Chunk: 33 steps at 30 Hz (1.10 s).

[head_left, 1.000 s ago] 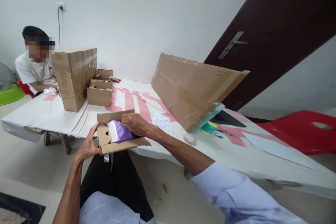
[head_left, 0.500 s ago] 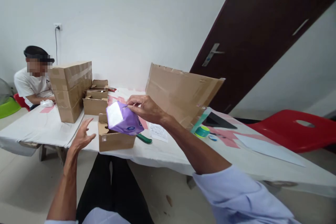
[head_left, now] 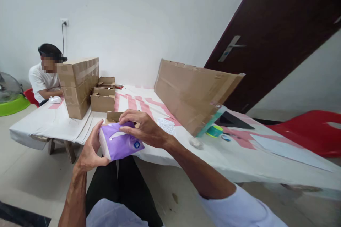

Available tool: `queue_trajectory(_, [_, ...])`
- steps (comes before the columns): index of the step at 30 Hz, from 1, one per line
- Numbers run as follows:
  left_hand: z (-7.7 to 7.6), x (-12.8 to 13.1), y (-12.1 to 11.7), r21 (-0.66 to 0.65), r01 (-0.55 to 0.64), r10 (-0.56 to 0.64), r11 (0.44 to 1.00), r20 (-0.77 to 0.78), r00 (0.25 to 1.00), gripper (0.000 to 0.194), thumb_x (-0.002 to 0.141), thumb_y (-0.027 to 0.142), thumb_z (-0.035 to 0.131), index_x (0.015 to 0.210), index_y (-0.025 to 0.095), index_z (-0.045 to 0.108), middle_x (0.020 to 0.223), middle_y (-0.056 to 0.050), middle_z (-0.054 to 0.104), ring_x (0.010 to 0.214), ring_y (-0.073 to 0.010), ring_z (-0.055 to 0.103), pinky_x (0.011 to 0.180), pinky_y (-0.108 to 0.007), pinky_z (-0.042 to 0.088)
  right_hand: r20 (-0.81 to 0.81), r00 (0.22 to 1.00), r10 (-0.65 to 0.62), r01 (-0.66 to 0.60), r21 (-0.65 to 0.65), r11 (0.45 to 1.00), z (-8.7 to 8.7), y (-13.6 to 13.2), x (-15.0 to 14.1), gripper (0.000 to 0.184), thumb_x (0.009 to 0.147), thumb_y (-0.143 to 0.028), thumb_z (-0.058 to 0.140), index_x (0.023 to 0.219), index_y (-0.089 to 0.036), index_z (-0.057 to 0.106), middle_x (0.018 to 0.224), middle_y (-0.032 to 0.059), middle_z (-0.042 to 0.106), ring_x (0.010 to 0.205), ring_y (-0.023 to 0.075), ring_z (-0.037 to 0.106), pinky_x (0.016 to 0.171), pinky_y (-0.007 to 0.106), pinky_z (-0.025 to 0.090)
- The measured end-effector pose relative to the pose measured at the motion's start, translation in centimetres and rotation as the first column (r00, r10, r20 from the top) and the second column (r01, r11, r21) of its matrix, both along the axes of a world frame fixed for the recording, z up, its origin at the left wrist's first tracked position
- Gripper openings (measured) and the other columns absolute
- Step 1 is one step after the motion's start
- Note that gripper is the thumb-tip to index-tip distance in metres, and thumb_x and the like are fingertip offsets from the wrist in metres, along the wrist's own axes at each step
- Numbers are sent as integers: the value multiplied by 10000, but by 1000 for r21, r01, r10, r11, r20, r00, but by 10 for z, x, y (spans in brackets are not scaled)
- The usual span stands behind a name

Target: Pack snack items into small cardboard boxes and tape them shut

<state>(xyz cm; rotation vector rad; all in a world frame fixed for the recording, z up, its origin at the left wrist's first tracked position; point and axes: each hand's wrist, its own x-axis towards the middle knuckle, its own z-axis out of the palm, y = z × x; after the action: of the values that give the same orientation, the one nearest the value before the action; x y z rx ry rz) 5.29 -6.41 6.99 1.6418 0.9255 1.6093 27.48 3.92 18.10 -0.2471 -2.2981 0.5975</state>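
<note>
Both my hands hold a purple soft pack of tissues (head_left: 121, 144) just in front of the table edge, above my lap. My left hand (head_left: 90, 149) grips its left end with fingers curled round it. My right hand (head_left: 141, 127) lies over the top, fingers pressed on the pack. Right behind the pack, a small open cardboard box (head_left: 113, 116) stands on the white table cover (head_left: 48, 120), mostly hidden by my hands.
A tall taped carton (head_left: 78, 85) and small open boxes (head_left: 102, 101) stand at the far left, where another person (head_left: 44, 78) sits. A long flat cardboard (head_left: 191, 94) leans across the middle. A tape roll (head_left: 214, 130), paper slip (head_left: 166, 126) and red chair (head_left: 309, 131) lie right.
My right hand lifted the purple pack out of the small box and brought it down toward my lap. My left hand let go of the box and took hold of the pack's left end.
</note>
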Motion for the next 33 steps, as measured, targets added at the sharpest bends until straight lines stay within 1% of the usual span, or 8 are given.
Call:
queue_trajectory(4, [-10, 1, -9, 57, 22, -29, 998, 121, 992, 1152, 631, 335, 960, 1622, 255, 377, 1539, -173, 538, 1454, -393, 527, 1226, -497, 430, -111, 987, -117, 79, -300, 951, -27, -3, 19, 352, 954, -523, 728, 1165, -243, 764, 1216, 108, 737, 1117, 254, 710, 949, 403, 609])
queue_trajectory(7, [-10, 1, -16, 72, 14, -24, 997, 131, 991, 1110, 637, 330, 965, 1598, 237, 415, 1520, -174, 555, 1451, -387, 532, 1235, -479, 418, -115, 991, -66, -8, -545, 838, -58, -11, 28, 643, 918, -668, 717, 1418, -270, 651, 1370, 137, 699, 1228, 296, 700, 987, 438, 614])
queue_trajectory(10, [-7, 0, -20, 62, 22, -29, 998, 113, 993, 1081, 669, 329, 950, 1606, 253, 417, 1579, -173, 509, 1491, -400, 485, 1248, -491, 402, -170, 985, -36, -83, -639, 765, -84, -22, 27, 729, 899, -666, 745, 1500, -286, 581, 1418, 137, 683, 1289, 310, 677, 1047, 456, 591])
queue_trajectory(15, [1, 0, -28, -106, 0, 6, 994, 52, 999, 1083, 806, 359, 873, 1696, 335, 256, 1795, -117, 164, 1613, -416, 282, 1248, -488, 409, -313, 931, -188, -64, -648, 759, -108, -31, 13, 640, 901, -551, 792, 1458, -293, 610, 1370, 109, 712, 1251, 292, 694, 1077, 457, 576])
queue_trajectory(17, [5, 0, -30, -144, 43, -36, 989, 57, 998, 1141, 803, 424, 877, 1711, 349, 192, 1806, -107, 133, 1613, -426, 283, 1242, -499, 416, -356, 905, -234, -51, -635, 771, -115, -31, 7, 599, 923, -522, 774, 1452, -293, 611, 1361, 106, 713, 1223, 285, 706, 1070, 462, 582])
queue_trajectory(20, [13, 5, -30, -188, 32, -14, 982, 98, 995, 1166, 787, 562, 860, 1714, 309, 200, 1780, -128, 245, 1583, -442, 343, 1221, -511, 445, -394, 882, -257, -23, -582, 813, -124, -33, 0, 558, 951, -475, 750, 1460, -307, 597, 1423, 99, 675, 1265, 280, 684, 1090, 462, 575])
queue_trajectory(26, [25, 21, -22, -256, -374, 382, 891, -20, 924, 954, 814, 502, 832, 1634, 268, 402, 1647, -113, 486, 1515, -365, 466, 1274, -488, 370, -397, 873, -283, 102, -418, 903, -129, -42, -5, 541, 975, -423, 707, 1491, -319, 580, 1559, 96, 555, 1428, 307, 559, 1168, 510, 520])
queue_trajectory(33, [18, 27, -22, -250, -433, 433, 866, -56, 899, 865, 802, 352, 751, 1608, 274, 448, 1632, -85, 504, 1493, -347, 484, 1282, -481, 344, -382, 887, -259, 88, -410, 908, -141, -45, -2, 557, 984, -368, 687, 1520, -350, 535, 1597, 94, 500, 1459, 309, 529, 1185, 514, 506])
